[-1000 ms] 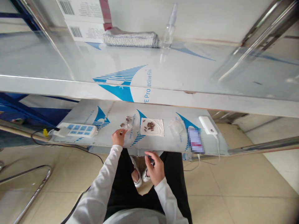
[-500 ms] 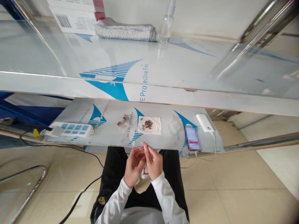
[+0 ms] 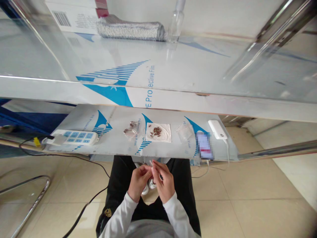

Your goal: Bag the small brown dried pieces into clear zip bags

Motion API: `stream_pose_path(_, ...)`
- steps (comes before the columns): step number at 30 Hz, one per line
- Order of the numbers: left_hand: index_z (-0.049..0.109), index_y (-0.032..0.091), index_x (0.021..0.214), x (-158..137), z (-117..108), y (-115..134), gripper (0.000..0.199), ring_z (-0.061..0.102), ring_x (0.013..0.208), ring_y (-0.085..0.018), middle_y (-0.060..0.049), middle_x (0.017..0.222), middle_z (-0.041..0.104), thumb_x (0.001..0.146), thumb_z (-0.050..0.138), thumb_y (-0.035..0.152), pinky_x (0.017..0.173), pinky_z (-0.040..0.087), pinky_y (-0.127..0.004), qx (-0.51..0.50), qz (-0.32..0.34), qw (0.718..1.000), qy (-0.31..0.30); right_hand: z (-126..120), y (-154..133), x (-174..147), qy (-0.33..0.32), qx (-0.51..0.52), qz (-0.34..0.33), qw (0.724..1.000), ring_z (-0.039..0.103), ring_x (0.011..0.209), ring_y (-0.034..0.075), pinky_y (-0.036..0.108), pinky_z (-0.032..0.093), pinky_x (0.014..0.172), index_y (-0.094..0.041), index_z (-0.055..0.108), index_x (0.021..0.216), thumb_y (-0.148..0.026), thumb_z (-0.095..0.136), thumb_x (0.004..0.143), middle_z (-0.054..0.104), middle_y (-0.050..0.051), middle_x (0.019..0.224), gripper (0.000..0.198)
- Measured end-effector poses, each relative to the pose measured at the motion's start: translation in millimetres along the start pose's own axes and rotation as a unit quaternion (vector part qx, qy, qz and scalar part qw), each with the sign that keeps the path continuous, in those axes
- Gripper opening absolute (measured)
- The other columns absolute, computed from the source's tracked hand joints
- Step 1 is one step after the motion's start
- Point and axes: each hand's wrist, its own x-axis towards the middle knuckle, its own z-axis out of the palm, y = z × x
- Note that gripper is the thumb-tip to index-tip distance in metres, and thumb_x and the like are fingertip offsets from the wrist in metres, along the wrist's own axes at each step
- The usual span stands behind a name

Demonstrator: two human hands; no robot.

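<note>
Both my hands are raised over my lap, just in front of the lower shelf edge, with their fingertips meeting. My left hand [image 3: 139, 182] is closed in a pinch against the fingers of the right; what it grips is hidden. My right hand [image 3: 163, 181] is also closed, thumb and fingers pressed together around a small white stick-like piece [image 3: 151, 163] that pokes up between the fingertips. Beyond them on the shelf lies a square white cloth or paper [image 3: 166, 133] bearing several small brown pieces [image 3: 157, 131]. To its left is a clear bag [image 3: 131, 131] with similar brown pieces.
Another clear plastic bag [image 3: 183, 131], a phone [image 3: 204, 145] and a white power bank [image 3: 217, 129] with a cable lie to the right. A power strip [image 3: 79, 137] sits at left. On the upper shelf are a folded grey towel [image 3: 131, 29], a spray bottle [image 3: 176, 24] and boxes [image 3: 74, 18].
Both hands have shifted slightly towards my body. The left has gone from a rounded, cupped shape to a flatter pinch, and the white piece shows more clearly. Items on the shelf stay put.
</note>
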Motion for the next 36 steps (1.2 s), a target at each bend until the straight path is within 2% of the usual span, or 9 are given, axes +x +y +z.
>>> stream_pose_path(3, 0.066, 0.010, 0.066, -3, -2, 2, 0.032, 0.061, 0.055, -0.011, -0.003, 0.059, 0.068, 0.060, 0.081, 0.037, 0.053, 0.046, -0.018, 0.009, -0.013, 1.000, -0.021, -5, -4, -4, 0.008, 0.032, 0.027, 0.999, 0.067, 0.089, 0.019, 0.030, 0.057, 0.077, -0.020, 0.067, 0.110, -0.028, 0.057, 0.088, 0.069, 0.009, 0.097, 0.025)
stream_pose_path(8, 0.067, 0.011, 0.069, -11, -11, -1, 0.029, 0.059, 0.055, -0.011, -0.003, 0.062, 0.068, 0.064, 0.079, 0.037, 0.055, 0.047, -0.020, 0.022, -0.023, 0.998, -0.047, -17, -11, -6, -0.055, 0.074, 0.076, 0.993, 0.067, 0.067, 0.016, 0.023, 0.054, 0.062, -0.018, 0.071, 0.089, -0.031, 0.069, 0.080, 0.071, 0.005, 0.079, 0.016)
stream_pose_path(12, 0.067, 0.011, 0.069, -16, -21, -7, 0.026, 0.060, 0.059, -0.011, -0.003, 0.064, 0.068, 0.068, 0.077, 0.035, 0.060, 0.048, -0.020, 0.049, -0.002, 0.997, -0.054, -27, -16, -2, -0.144, 0.029, 0.053, 0.988, 0.067, 0.064, 0.015, 0.022, 0.052, 0.061, -0.019, 0.074, 0.082, -0.027, 0.066, 0.081, 0.072, 0.005, 0.075, 0.011)
stream_pose_path(15, 0.067, 0.012, 0.074, -22, -28, -9, 0.022, 0.062, 0.066, -0.012, -0.003, 0.069, 0.069, 0.071, 0.074, 0.033, 0.065, 0.049, -0.021, 0.086, 0.010, 0.994, -0.066, -31, -19, 0, -0.197, -0.019, 0.020, 0.980, 0.065, 0.058, 0.014, 0.020, 0.049, 0.057, -0.018, 0.074, 0.075, -0.023, 0.060, 0.085, 0.071, 0.004, 0.066, 0.018)
stream_pose_path(20, 0.066, 0.013, 0.080, -31, -36, -6, 0.022, 0.063, 0.074, -0.015, -0.005, 0.076, 0.068, 0.080, 0.065, 0.035, 0.070, 0.050, -0.023, 0.185, 0.028, 0.978, -0.091, -26, -16, -8, -0.206, -0.066, -0.013, 0.976, 0.066, 0.056, 0.014, 0.020, 0.048, 0.057, -0.020, 0.073, 0.075, -0.016, 0.051, 0.085, 0.071, 0.004, 0.064, 0.024)
stream_pose_path(26, 0.065, 0.015, 0.083, -39, -34, 4, 0.021, 0.062, 0.073, -0.015, -0.005, 0.077, 0.068, 0.086, 0.057, 0.034, 0.068, 0.048, -0.021, 0.326, 0.065, 0.938, -0.099, -15, -8, -25, -0.154, -0.058, 0.001, 0.986, 0.068, 0.058, 0.015, 0.019, 0.050, 0.057, -0.019, 0.073, 0.092, -0.022, 0.049, 0.088, 0.073, 0.006, 0.069, 0.025)
stream_pose_path(29, 0.064, 0.016, 0.084, -42, -29, 10, 0.020, 0.061, 0.071, -0.014, -0.004, 0.076, 0.067, 0.088, 0.053, 0.032, 0.066, 0.047, -0.020, 0.364, 0.092, 0.922, -0.096, -16, -8, -24, -0.163, -0.025, 0.027, 0.986, 0.069, 0.060, 0.015, 0.018, 0.051, 0.058, -0.020, 0.072, 0.099, -0.031, 0.057, 0.087, 0.074, 0.005, 0.072, 0.023)
stream_pose_path(33, 0.058, 0.017, 0.078, -42, -23, 13, 0.022, 0.057, 0.065, -0.012, -0.002, 0.070, 0.062, 0.091, 0.046, 0.029, 0.062, 0.044, -0.020, 0.435, 0.129, 0.886, -0.098, -23, -9, -18, -0.190, -0.034, 0.049, 0.980, 0.065, 0.052, 0.013, 0.017, 0.048, 0.051, -0.020, 0.075, 0.080, -0.036, 0.054, 0.089, 0.071, 0.002, 0.061, 0.028)
stream_pose_path(36, 0.053, 0.018, 0.075, -44, -12, 16, 0.020, 0.056, 0.061, -0.012, -0.003, 0.072, 0.060, 0.090, 0.042, 0.023, 0.058, 0.041, -0.021, 0.539, 0.147, 0.826, -0.077, -23, -13, -20, -0.170, -0.080, 0.051, 0.981, 0.064, 0.049, 0.012, 0.016, 0.046, 0.048, -0.019, 0.075, 0.074, -0.035, 0.050, 0.090, 0.069, 0.003, 0.056, 0.034)
